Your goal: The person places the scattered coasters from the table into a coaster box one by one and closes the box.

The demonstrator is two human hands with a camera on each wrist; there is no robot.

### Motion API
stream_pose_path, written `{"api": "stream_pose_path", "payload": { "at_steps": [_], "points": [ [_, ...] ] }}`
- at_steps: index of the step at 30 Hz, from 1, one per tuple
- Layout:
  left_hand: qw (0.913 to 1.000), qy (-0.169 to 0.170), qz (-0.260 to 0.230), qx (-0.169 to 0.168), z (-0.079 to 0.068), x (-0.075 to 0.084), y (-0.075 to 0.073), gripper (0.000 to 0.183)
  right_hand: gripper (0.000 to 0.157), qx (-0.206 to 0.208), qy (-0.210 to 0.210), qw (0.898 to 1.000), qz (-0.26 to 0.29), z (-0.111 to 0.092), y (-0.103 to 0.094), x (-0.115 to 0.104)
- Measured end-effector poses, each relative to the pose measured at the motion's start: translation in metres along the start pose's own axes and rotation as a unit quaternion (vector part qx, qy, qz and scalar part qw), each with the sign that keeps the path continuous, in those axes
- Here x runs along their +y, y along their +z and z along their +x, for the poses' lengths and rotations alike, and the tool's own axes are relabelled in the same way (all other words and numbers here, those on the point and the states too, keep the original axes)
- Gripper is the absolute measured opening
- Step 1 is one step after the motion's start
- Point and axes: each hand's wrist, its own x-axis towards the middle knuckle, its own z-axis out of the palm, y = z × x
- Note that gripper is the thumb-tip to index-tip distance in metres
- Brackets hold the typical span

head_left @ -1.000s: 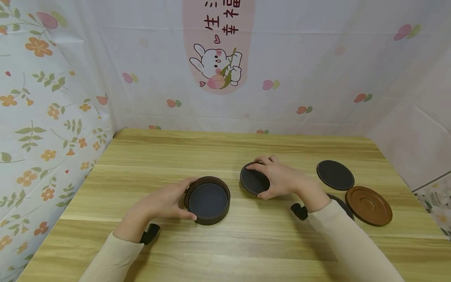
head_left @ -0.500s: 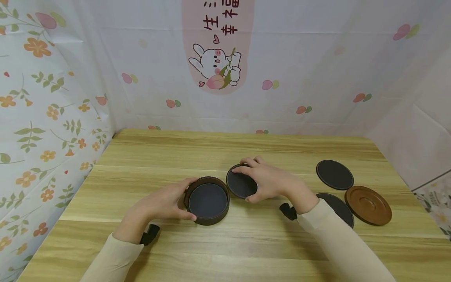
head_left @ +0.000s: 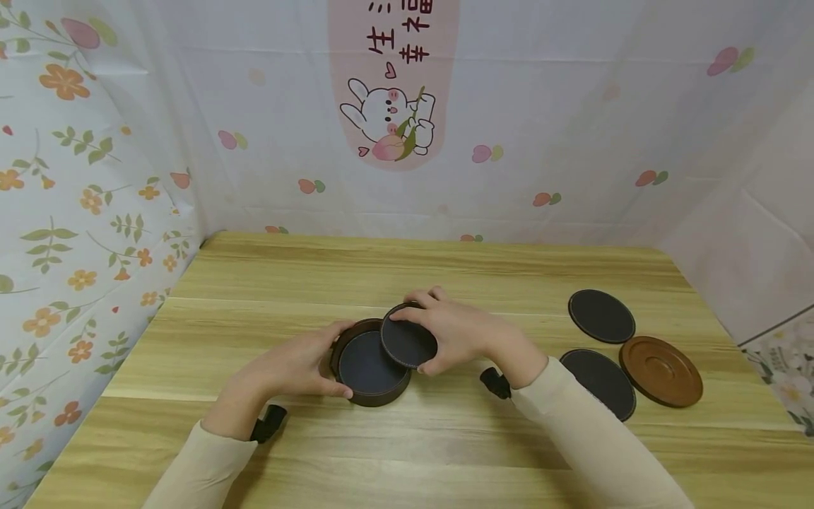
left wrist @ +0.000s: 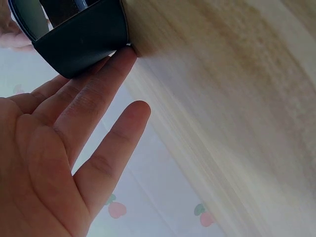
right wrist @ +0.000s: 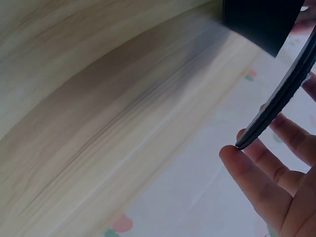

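My left hand point(head_left: 295, 364) grips the left side of a round dark-brown coaster holder point(head_left: 379, 400), thumb at the front and fingers behind. The holder stands on the table with its dark inside facing up. Between thumb and fingers, my right hand point(head_left: 463, 329) holds a round black coaster point(head_left: 407, 344) with a stitched edge. That coaster is slightly tilted, and its left part overlaps the holder's right rim. In the right wrist view the coaster point(right wrist: 279, 103) is seen edge-on beside the holder point(right wrist: 261, 22). The left wrist view shows fingertips against the holder's wall point(left wrist: 86, 44).
To the right on the wooden table point(head_left: 407, 452) lie two more black coasters, one farther back point(head_left: 601, 316) and one nearer point(head_left: 600, 385). A brown round lid-like disc point(head_left: 661, 371) lies next to them. A printed cloth point(head_left: 254, 106) hangs behind the table.
My right hand has carried the black coaster leftward, from apart from the holder to over its right rim. The left hand has stayed on the holder. The nearer right coaster has come into fuller view.
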Motion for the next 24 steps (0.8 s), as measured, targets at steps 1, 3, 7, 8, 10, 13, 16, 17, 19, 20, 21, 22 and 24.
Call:
{"api": "stream_pose_path", "payload": {
  "at_steps": [1,3,7,8,10,13,16,17,19,20,21,22,24],
  "points": [
    [1.0000,-0.002,-0.002,0.000,0.000,0.000,0.000,0.105,0.080,0.000,-0.006,1.000,-0.003,0.002,0.001,-0.001],
    [1.0000,-0.005,-0.003,-0.001,0.000,0.001,-0.001,0.105,0.080,0.003,-0.017,1.000,-0.010,0.005,0.002,-0.004],
    [1.0000,-0.006,-0.006,-0.003,0.000,0.001,-0.001,0.105,0.080,0.005,-0.027,1.000,-0.015,0.011,0.004,-0.008],
    [1.0000,-0.004,-0.007,-0.004,0.000,0.000,0.000,0.105,0.081,0.005,-0.028,0.999,-0.015,0.013,0.004,-0.010],
    [0.9999,-0.002,-0.009,-0.005,0.000,0.000,0.000,0.105,0.081,0.006,-0.029,0.999,-0.013,0.015,0.004,-0.012],
    [0.9999,-0.003,-0.009,-0.005,0.001,0.000,0.000,0.105,0.080,0.007,-0.037,0.999,-0.014,0.019,0.004,-0.016],
    [0.9999,-0.007,-0.008,-0.007,0.001,0.000,0.000,0.105,0.079,0.007,-0.047,0.999,-0.013,0.021,0.005,-0.020],
    [0.9999,-0.009,-0.006,-0.007,0.001,0.000,0.000,0.106,0.079,0.007,-0.050,0.999,-0.012,0.022,0.006,-0.021],
    [0.9999,-0.010,-0.004,-0.008,0.001,0.000,-0.001,0.106,0.079,0.006,-0.055,0.998,-0.012,0.024,0.007,-0.023],
    [0.9999,-0.010,-0.005,-0.008,0.001,0.000,-0.001,0.106,0.079,0.004,-0.055,0.998,-0.009,0.025,0.008,-0.024],
    [0.9999,-0.008,-0.005,-0.008,0.001,-0.001,-0.001,0.105,0.080,0.002,-0.055,0.998,-0.008,0.025,0.009,-0.025],
    [0.9999,-0.006,-0.006,-0.008,0.001,-0.001,-0.001,0.105,0.080,-0.001,-0.055,0.998,-0.006,0.026,0.009,-0.026],
    [0.9999,-0.002,-0.010,-0.009,0.001,-0.001,-0.002,0.104,0.080,-0.007,-0.053,0.999,-0.003,0.028,0.011,-0.029]
  ]
}}
